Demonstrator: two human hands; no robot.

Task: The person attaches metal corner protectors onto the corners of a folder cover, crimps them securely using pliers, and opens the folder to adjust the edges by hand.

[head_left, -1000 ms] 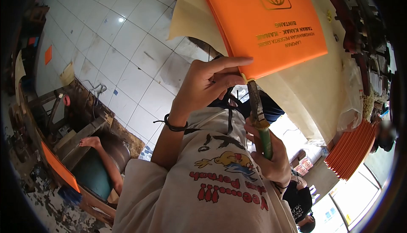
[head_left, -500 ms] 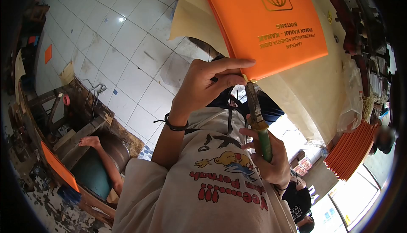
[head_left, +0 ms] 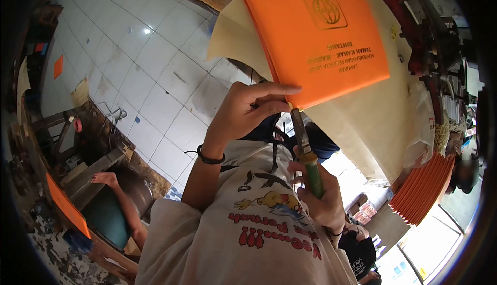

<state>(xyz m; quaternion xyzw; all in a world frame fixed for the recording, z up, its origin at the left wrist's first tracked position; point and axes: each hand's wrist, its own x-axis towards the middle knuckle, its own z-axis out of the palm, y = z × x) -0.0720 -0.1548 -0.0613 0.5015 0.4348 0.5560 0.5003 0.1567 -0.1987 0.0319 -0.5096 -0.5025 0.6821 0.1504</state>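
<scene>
An orange report folder [head_left: 316, 52] with gold lettering, upside down to me, lies at the top over the pale work surface. My left hand [head_left: 240, 111] pinches its near left corner, index finger on the cover and thumb just below. A small gold-coloured piece [head_left: 291, 107] shows at that corner; its exact shape is partly hidden. My right hand [head_left: 326, 199] is closed around the green handles of a pair of pliers [head_left: 301, 134]. The dark metal jaws point up and touch the corner beside my left thumb.
A fanned stack of orange covers [head_left: 422, 189] is at the right, near a clear plastic bag [head_left: 420, 137]. Another person's arm [head_left: 127, 202] extends at the lower left. A person in a black shirt [head_left: 357, 251] is at the lower right. Tiled floor [head_left: 155, 77] spreads out left.
The folder, both hands and the pliers appear slightly lower and further left in view. The pliers' jaws stay at the same corner, and the grips are unchanged.
</scene>
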